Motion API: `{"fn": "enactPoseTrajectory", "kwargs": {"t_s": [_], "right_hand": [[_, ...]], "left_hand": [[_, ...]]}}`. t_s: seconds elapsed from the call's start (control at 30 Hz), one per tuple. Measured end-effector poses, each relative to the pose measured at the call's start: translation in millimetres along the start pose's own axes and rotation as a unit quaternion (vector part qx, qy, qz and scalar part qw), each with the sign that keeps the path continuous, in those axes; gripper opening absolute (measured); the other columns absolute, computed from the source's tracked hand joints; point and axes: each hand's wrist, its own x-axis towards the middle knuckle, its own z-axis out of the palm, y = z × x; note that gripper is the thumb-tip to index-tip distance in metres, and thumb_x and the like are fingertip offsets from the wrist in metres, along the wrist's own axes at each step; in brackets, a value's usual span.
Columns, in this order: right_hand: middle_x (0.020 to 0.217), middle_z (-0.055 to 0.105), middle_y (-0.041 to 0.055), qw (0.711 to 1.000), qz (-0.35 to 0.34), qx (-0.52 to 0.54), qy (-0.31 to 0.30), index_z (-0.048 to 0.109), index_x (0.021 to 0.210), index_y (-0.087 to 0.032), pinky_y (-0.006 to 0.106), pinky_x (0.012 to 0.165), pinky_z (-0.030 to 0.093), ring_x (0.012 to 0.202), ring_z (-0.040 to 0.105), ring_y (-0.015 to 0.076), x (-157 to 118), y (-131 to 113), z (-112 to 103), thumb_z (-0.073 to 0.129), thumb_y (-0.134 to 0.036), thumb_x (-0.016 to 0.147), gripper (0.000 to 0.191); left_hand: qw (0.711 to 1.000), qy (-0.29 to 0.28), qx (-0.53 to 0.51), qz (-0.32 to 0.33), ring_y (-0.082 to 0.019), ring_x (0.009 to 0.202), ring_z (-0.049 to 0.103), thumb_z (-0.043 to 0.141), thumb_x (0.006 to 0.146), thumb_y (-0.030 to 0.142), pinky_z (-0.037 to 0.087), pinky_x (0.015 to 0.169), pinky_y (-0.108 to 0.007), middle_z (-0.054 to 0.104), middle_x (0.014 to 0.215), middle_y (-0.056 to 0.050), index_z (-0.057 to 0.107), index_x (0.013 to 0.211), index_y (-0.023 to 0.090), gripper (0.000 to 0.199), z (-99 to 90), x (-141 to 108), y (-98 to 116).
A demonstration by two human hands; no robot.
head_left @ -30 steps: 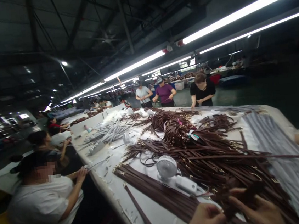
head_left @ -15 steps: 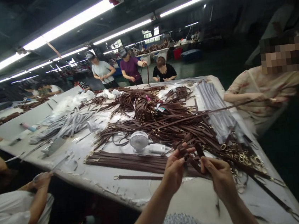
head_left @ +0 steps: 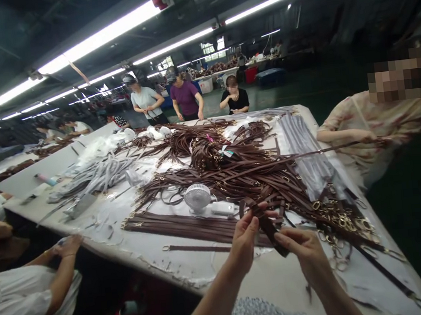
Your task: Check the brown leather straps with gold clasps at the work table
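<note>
Bench: long white-covered work bench [head_left: 272,286], seen from its near side.
Hands: left hand [head_left: 244,239] clenched around a dark brown leather strap [head_left: 267,226]; right hand [head_left: 303,255] curled against the strap's lower end, grip unclear.
Strap: held up above the bench, folded or twisted, between both hands.
Nearby: flat bundle of brown leather straps [head_left: 177,232]; single buckled brown strap [head_left: 195,249]; small white desk fan [head_left: 197,198].
Beyond: tangled heap of brown straps [head_left: 234,170]; cluster of brass rings [head_left: 343,222]; grey flat straps [head_left: 304,152].
Others: seated co-worker in floral top [head_left: 376,125] on the right, hand on a long strap; three more people [head_left: 185,97] across the bench.
</note>
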Motion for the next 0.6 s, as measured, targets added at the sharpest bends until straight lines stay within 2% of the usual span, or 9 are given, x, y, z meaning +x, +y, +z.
{"fn": "enactPoseTrajectory", "kwargs": {"t_s": [0.17,0.27,0.33,0.37,0.47,0.53,0.6], "right_hand": [[0.063,0.061,0.0025,1.000,-0.002,0.015,-0.017,0.075,0.069,-0.016,0.025,0.053,0.039,0.061,0.051,0.0158,-2.6,16.0,6.2,0.076,-0.050,0.080,0.036],[0.073,0.070,0.0054,0.999,0.011,0.028,0.042,0.080,0.082,-0.016,0.028,0.063,0.051,0.073,0.063,0.0219,-3.2,25.0,10.1,0.078,-0.052,0.078,0.036],[0.076,0.072,0.0062,0.996,0.010,0.031,0.084,0.081,0.085,-0.016,0.030,0.067,0.054,0.077,0.066,0.0239,-3.3,27.6,14.1,0.078,-0.054,0.078,0.038],[0.075,0.072,0.0064,0.996,0.009,0.027,0.086,0.080,0.085,-0.016,0.030,0.068,0.055,0.076,0.066,0.0243,-3.7,27.8,15.9,0.078,-0.055,0.078,0.039],[0.084,0.075,0.0087,0.997,-0.009,-0.030,0.070,0.079,0.083,-0.016,0.031,0.068,0.057,0.078,0.068,0.0260,-6.8,27.6,16.9,0.074,-0.061,0.079,0.045],[0.087,0.076,0.0091,0.989,-0.045,-0.100,0.101,0.077,0.080,-0.018,0.030,0.066,0.056,0.077,0.068,0.0255,-7.2,31.5,11.9,0.072,-0.063,0.079,0.045],[0.074,0.073,0.0073,0.975,-0.076,-0.147,0.149,0.074,0.078,-0.021,0.029,0.059,0.056,0.066,0.066,0.0232,-0.7,40.0,4.7,0.072,-0.062,0.080,0.041]], "left_hand": [[0.999,0.009,0.044,0.006,-0.021,0.100,0.066,0.058,0.097,0.045,0.050,0.095,-0.034,0.074,0.114,-0.012,0.061,0.139,0.019,0.050,1.7,-8.0,-5.7],[0.999,0.000,0.053,0.006,-0.021,0.099,0.066,0.060,0.095,0.046,0.048,0.099,-0.036,0.074,0.113,-0.011,0.061,0.140,0.021,0.051,4.2,-12.6,-14.1],[0.999,-0.015,0.050,0.003,-0.021,0.098,0.066,0.061,0.094,0.049,0.047,0.102,-0.038,0.074,0.111,-0.011,0.060,0.141,0.022,0.054,4.0,-13.4,-19.3],[0.999,-0.017,0.051,0.005,-0.021,0.097,0.067,0.062,0.093,0.050,0.047,0.102,-0.039,0.074,0.109,-0.011,0.060,0.141,0.022,0.056,2.9,-13.3,-21.2],[0.997,0.001,0.082,-0.007,-0.019,0.087,0.066,0.064,0.089,0.056,0.049,0.100,-0.041,0.074,0.106,-0.011,0.063,0.137,0.022,0.058,-4.2,-14.2,-24.6],[0.994,0.022,0.106,-0.018,-0.019,0.082,0.067,0.065,0.085,0.063,0.052,0.097,-0.042,0.074,0.102,-0.011,0.066,0.134,0.022,0.064,-11.3,-17.1,-26.4],[0.992,0.028,0.122,-0.030,-0.023,0.085,0.069,0.064,0.079,0.073,0.055,0.090,-0.044,0.074,0.097,-0.011,0.067,0.131,0.024,0.072,-18.4,-21.0,-29.2]]}}
